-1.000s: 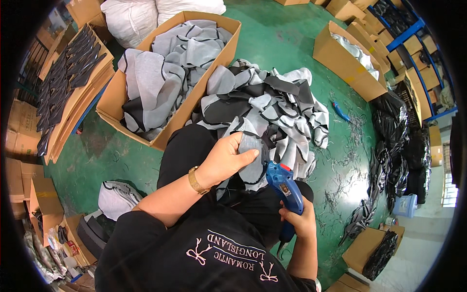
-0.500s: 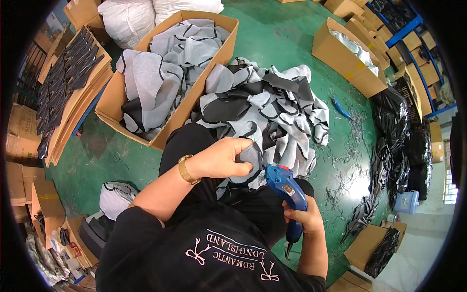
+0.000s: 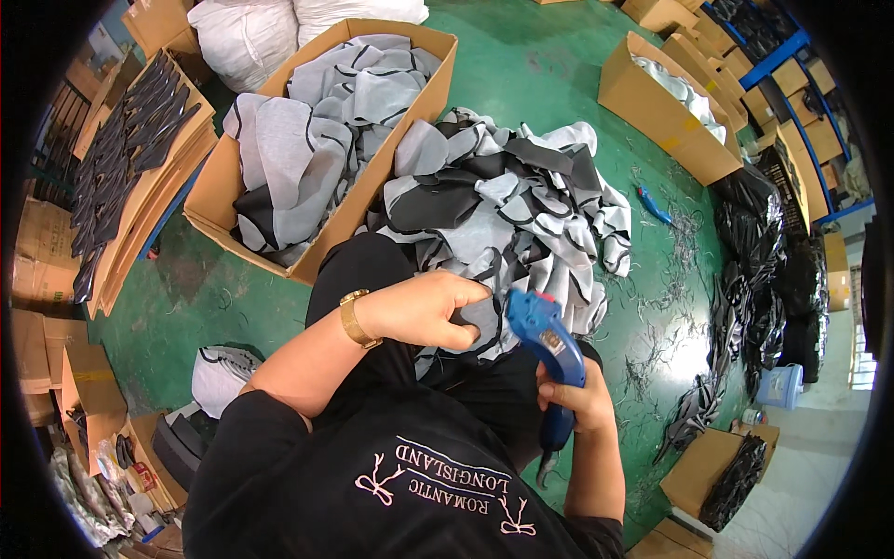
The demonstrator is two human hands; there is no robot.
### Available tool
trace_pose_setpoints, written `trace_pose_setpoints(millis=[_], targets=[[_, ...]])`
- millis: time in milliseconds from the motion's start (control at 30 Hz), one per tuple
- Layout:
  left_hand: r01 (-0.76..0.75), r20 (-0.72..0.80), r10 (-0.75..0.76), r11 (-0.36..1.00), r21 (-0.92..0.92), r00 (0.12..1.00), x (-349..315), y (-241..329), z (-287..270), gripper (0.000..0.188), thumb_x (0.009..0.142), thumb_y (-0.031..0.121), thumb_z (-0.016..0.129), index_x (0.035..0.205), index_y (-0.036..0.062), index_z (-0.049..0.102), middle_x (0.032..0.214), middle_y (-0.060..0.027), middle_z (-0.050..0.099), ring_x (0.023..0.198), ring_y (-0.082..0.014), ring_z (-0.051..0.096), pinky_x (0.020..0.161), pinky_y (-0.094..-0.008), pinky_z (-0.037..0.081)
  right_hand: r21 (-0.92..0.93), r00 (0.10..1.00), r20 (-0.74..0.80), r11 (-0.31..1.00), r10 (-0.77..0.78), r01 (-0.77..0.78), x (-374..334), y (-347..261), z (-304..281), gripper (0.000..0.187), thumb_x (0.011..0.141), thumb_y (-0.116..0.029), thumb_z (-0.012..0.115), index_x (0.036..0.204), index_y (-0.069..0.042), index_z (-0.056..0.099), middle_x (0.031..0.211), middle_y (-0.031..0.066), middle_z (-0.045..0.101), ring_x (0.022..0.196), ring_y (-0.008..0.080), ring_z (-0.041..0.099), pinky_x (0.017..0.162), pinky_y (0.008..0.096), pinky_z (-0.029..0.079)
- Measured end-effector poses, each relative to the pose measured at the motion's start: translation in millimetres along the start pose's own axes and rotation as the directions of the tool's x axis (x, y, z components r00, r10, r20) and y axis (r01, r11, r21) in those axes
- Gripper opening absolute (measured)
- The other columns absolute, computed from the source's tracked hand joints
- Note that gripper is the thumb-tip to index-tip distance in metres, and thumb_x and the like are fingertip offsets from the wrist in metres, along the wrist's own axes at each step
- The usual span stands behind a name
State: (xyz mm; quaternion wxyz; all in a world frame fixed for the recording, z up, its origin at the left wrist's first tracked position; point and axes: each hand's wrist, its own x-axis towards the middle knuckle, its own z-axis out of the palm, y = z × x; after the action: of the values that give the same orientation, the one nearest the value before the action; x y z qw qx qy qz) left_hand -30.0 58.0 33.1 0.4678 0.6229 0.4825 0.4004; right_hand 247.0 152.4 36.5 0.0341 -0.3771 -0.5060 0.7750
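Observation:
My right hand (image 3: 582, 399) is wrapped round the handle of blue electric scissors (image 3: 559, 354), with their head tilted up toward the left. A cord hangs from the lower end of the tool. Thumb and fingers of my left hand (image 3: 424, 309), below a gold wristwatch, pinch the edge of a grey fabric piece (image 3: 477, 319) with dark trim. The scissors' head is close to the right of that piece; the blade is too blurred to make out. In front of my knees lies a heap of grey and black fabric pieces (image 3: 507, 200).
A large cardboard box (image 3: 368, 200) of similar fabric stands left of the heap. Another box (image 3: 666, 126) is at the far right. A second blue tool (image 3: 654, 205) lies on the green floor among trimmings (image 3: 684, 252). Black plastic bags (image 3: 750, 214) line the right side.
The scissors' head has swung slightly up and left, and my right hand has moved a little upward. My left hand has shifted slightly, still pinching the fabric.

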Motion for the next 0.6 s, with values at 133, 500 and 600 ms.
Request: trace_pose_setpoints(millis=[133,500,600], targets=[[-0.016,-0.058,0.023,0.993,0.114,0.998,3.9,-5.0,11.0,0.024,0.074,0.012,0.062,0.07,-0.0006,0.042,0.06,-0.0118,0.04,0.053,-0.0151,0.036,0.05,-0.0321,0.036,0.002,0.941,-0.209,0.963,-0.265,0.271,17.5,-10.2,22.2,0.034,0.064,-0.01,0.076,0.091,0.003,0.06,0.074,0.0086,0.06,0.062,0.0176,0.059,0.059,0.0279,0.049],[0.11,-0.079,-0.467,0.364,-0.925,0.881,5.0,-47.9,68.4,0.028,0.089,0.035,0.064,0.103,0.0115,0.059,0.088,0.0023,0.061,0.061,-0.0077,0.053,0.06,-0.0254,0.044,-0.24,0.868,-0.313,0.916,-0.385,0.32,41.4,-20.7,52.1,0.03,0.061,0.001,0.07,0.089,-0.003,0.059,0.081,-0.0004,0.059,0.071,0.0075,0.053,0.066,0.0221,0.043],[-0.024,0.018,-0.274,-0.148,-0.989,0.962,15.7,-36.7,49.8,0.035,0.092,0.04,0.056,0.11,0.0095,0.059,0.108,-0.0065,0.066,0.092,-0.0173,0.065,0.078,-0.0277,0.05,-0.229,0.882,-0.293,0.923,-0.369,0.31,37.2,-18.1,49.3,0.03,0.061,0.001,0.07,0.088,-0.003,0.059,0.08,-0.0003,0.057,0.071,0.0076,0.052,0.066,0.0223,0.042]])
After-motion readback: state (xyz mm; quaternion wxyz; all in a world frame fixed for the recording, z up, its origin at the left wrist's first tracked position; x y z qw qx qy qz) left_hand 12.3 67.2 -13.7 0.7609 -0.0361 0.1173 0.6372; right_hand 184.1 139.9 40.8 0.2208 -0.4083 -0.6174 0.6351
